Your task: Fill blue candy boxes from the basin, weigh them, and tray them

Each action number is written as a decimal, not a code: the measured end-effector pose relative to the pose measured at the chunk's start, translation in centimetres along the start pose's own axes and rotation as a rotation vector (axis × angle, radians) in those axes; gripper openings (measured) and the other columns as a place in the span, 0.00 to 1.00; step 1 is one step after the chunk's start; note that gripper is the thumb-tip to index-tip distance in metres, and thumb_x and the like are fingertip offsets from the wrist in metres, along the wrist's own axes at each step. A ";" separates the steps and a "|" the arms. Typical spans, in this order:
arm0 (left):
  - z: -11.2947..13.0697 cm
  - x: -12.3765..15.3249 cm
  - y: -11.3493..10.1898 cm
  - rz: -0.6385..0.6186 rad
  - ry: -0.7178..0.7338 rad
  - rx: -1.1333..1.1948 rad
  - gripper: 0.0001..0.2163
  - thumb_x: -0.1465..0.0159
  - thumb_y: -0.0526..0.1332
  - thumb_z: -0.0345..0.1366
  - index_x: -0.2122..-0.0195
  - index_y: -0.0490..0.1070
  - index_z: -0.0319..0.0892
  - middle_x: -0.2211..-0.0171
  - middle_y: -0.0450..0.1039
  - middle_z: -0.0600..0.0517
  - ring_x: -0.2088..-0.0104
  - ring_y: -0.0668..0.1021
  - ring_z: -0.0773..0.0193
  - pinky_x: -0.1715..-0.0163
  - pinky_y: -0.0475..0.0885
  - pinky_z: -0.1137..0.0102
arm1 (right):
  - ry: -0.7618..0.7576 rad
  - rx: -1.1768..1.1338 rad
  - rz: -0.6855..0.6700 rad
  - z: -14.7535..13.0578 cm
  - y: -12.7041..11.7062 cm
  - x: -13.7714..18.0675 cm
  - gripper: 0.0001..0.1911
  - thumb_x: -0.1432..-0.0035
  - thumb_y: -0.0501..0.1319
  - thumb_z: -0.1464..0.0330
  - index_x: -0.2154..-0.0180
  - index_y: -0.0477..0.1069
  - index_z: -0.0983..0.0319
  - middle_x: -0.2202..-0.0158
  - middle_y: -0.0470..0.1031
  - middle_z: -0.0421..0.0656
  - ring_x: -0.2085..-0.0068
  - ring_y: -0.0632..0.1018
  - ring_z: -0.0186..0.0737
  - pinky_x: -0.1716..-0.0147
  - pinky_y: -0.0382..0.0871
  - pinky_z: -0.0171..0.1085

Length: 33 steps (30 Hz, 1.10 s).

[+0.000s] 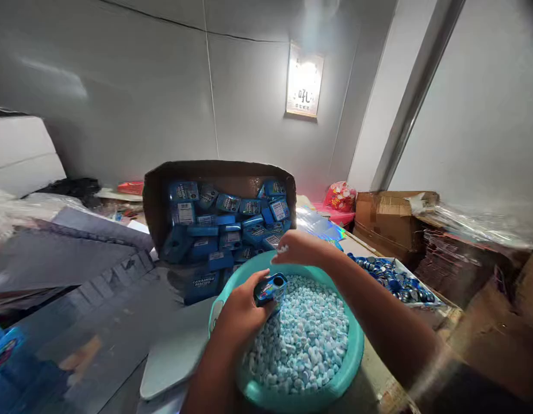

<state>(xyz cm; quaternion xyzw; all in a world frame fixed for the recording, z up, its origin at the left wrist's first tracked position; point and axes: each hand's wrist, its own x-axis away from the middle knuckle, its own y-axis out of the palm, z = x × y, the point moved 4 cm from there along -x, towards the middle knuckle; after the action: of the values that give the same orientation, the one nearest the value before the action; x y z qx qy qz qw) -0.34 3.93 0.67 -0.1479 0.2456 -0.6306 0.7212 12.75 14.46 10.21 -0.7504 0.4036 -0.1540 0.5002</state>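
My left hand [244, 307] is closed round a small blue candy tin [270, 289], its round top hole uncovered and facing up. Just above the tin, my right hand [298, 248] is closed on several white candies [282, 249] that show at its fingertips. One pale piece appears just below those fingers. Under both hands stands a turquoise basin [356, 351] full of small white and light-blue candies [309, 330]. Behind the basin, a cardboard box [218, 168] lies with its opening toward me, stacked with blue printed candy tins [206, 244].
At the right, a white tray [438, 303] holds many blue and silver round caps [393, 280]. Brown cartons [387, 215] and flattened cardboard are stacked beyond it. Left of the basin lie a pale flat lid or board [175, 351] and grey cardboard sheets [111, 322].
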 end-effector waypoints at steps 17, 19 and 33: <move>1.0 0.6 0.8 -0.029 0.089 -0.069 0.24 0.40 0.62 0.34 0.41 0.71 0.47 0.45 0.77 0.48 0.46 0.77 0.54 0.44 0.72 0.58 | 0.185 -1.219 0.329 1.9 7.4 0.3 0.14 0.55 0.66 0.60 0.80 0.66 0.62 0.82 0.62 0.35 0.80 0.61 0.28 0.81 0.51 0.32; 1.0 0.6 0.8 -0.020 0.082 -0.073 0.23 0.40 0.62 0.33 0.42 0.72 0.46 0.46 0.77 0.48 0.46 0.78 0.54 0.44 0.71 0.57 | 0.243 -1.264 0.292 2.1 7.8 0.2 0.13 0.57 0.66 0.62 0.79 0.66 0.62 0.82 0.61 0.35 0.81 0.61 0.28 0.81 0.51 0.31; 1.1 0.6 0.9 -0.003 0.074 -0.013 0.25 0.41 0.61 0.33 0.41 0.72 0.48 0.43 0.75 0.50 0.43 0.77 0.55 0.42 0.70 0.59 | 0.241 -1.287 0.289 2.0 7.7 1.0 0.13 0.55 0.65 0.61 0.79 0.65 0.62 0.84 0.62 0.35 0.83 0.63 0.29 0.83 0.51 0.31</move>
<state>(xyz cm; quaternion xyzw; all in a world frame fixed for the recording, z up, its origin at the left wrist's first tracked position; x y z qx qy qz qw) 1.03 3.35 1.00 -0.1296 0.2761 -0.6350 0.7098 11.11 13.61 2.37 -0.8151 0.5644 0.1030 -0.0801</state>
